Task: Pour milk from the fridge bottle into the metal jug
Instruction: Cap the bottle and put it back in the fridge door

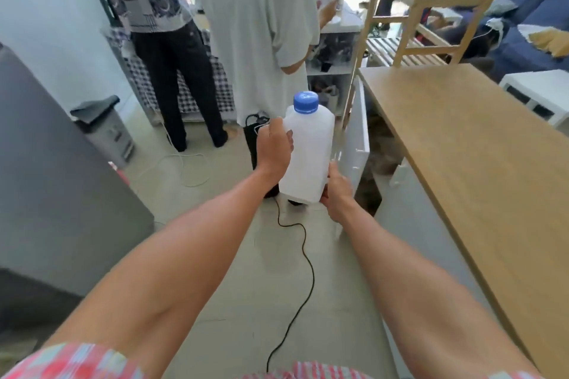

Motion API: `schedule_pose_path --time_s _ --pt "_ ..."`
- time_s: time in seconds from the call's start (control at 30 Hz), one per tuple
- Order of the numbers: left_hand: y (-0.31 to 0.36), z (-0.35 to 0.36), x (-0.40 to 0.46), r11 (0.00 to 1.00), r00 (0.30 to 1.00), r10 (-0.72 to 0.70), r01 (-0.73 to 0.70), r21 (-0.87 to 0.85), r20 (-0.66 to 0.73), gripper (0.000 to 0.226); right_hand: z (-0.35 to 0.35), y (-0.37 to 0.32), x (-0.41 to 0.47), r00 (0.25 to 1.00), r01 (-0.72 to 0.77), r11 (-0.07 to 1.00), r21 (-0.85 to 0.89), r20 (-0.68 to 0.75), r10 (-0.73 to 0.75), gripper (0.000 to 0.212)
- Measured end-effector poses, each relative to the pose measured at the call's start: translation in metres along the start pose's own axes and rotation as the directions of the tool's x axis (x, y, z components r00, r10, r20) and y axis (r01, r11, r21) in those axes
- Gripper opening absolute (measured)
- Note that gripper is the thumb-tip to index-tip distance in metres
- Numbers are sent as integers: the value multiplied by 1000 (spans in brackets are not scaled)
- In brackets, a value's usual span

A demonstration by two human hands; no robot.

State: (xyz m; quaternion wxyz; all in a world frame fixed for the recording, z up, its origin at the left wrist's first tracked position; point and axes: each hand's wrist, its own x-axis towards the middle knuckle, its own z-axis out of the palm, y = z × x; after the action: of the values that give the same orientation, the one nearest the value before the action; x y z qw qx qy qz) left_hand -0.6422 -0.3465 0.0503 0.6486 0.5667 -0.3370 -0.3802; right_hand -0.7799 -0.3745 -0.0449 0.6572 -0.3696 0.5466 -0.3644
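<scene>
Both hands hold the white milk bottle upright in the air above the floor, its blue cap screwed on. The left hand grips the bottle's upper side, while the right hand clasps its lower corner. The wooden surface lies to the right, and a black cable trails across the floor below.

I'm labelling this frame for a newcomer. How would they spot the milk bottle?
Left of the long wooden countertop, above the grey floor, the left hand and right hand hold the milk bottle upright. It is the only white plastic bottle, with a blue cap.
</scene>
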Motion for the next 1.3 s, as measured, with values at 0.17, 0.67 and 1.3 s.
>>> schedule_pose_path --time_s 0.17,0.67,1.3 --pt "15 -107 27 998 987 54 -49 34 -154 35 115 13 15 992 -41 995 -87 116 51 47" --pt "48 -366 39 995 738 98 -74 64 -668 27 396 55 -15 826 -9 938 -348 526 203 48" --pt "76 -517 41 995 96 78 -62 72 -992 40 628 103 -15 365 197 772 -604 776 514 52"
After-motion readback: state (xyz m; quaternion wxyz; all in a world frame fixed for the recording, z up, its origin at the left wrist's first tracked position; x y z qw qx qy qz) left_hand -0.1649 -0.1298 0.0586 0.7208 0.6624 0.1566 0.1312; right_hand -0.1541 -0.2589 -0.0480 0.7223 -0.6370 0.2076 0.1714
